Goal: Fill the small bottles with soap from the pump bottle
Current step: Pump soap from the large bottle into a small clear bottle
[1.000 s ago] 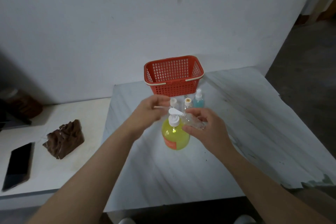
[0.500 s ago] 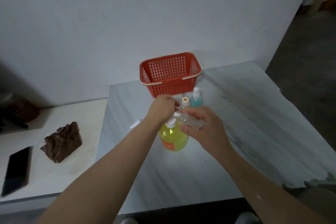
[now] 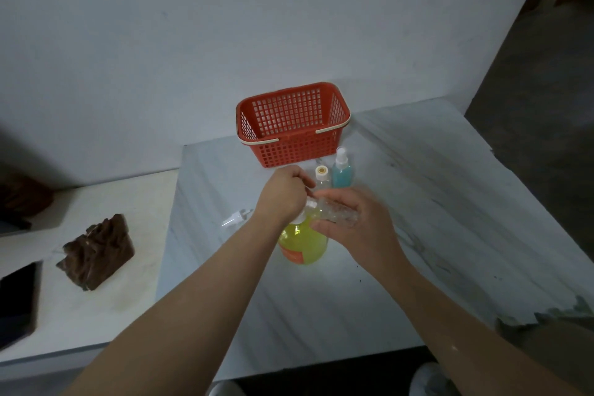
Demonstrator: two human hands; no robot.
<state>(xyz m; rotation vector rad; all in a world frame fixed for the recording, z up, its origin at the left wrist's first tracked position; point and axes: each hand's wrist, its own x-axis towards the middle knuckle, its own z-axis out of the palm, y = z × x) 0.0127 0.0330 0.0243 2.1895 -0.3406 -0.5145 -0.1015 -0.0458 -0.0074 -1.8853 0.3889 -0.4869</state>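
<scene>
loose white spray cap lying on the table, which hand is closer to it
Left. The left hand sits on the yellow pump bottle, just right of the loose white spray cap; the right hand, holding a small clear bottle, is farther right.

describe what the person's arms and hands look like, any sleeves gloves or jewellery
Both forearms are bare up to the frame edge, no sleeves in view. The left hand and right hand wear no gloves, and no rings, watch or bracelets show. No markings can be made out in the dim light.
</scene>
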